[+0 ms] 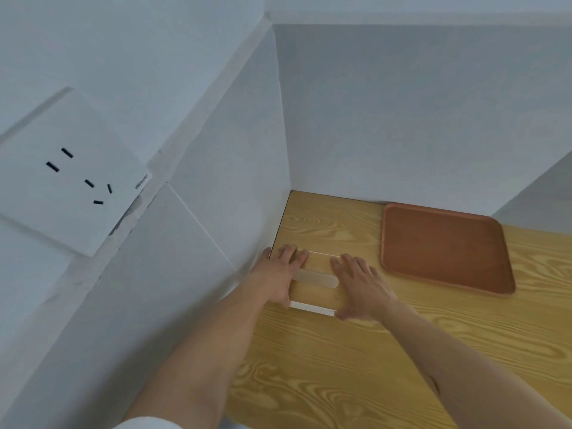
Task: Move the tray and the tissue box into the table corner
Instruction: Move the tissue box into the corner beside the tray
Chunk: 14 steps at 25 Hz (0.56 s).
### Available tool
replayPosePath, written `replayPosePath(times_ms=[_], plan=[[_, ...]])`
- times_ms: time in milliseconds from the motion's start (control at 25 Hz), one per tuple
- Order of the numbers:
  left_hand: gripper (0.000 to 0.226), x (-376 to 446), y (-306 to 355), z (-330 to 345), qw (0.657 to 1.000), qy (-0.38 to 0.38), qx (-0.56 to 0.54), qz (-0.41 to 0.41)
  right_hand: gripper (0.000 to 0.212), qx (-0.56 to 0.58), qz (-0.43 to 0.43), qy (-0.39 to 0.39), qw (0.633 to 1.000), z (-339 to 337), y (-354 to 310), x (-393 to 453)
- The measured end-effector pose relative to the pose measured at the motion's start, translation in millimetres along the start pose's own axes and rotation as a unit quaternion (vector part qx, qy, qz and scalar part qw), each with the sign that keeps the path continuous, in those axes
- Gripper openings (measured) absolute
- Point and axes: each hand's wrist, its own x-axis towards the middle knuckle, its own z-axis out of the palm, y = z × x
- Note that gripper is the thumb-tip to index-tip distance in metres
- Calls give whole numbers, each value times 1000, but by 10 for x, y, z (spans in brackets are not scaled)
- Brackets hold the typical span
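Note:
The tissue box [314, 281] has a wood-grain lid with a pale oval slot and white sides. It stands on the wooden table [387, 351] against the left wall, a little in front of the corner. My left hand [278, 274] grips its left end and my right hand [360, 286] grips its right end. A reddish-brown wooden tray [442, 246] lies flat to the right of the box, its far edge near the back wall, apart from both hands.
White walls close the table on the left and at the back, meeting in a corner [291, 191]. A wall socket [71, 174] sits on the left wall. Bare table top lies between the box and the corner.

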Motion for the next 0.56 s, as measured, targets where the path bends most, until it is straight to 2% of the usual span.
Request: replayPosePath(times_ms=[360,560], plan=[[138,101,-75,33,999,-24,16,-25,127,0,8,-17,1000,19,-63,194],[135,52,-64,42,999,-30,-12,-33,127,10,14,-31,999,39,-66,198]])
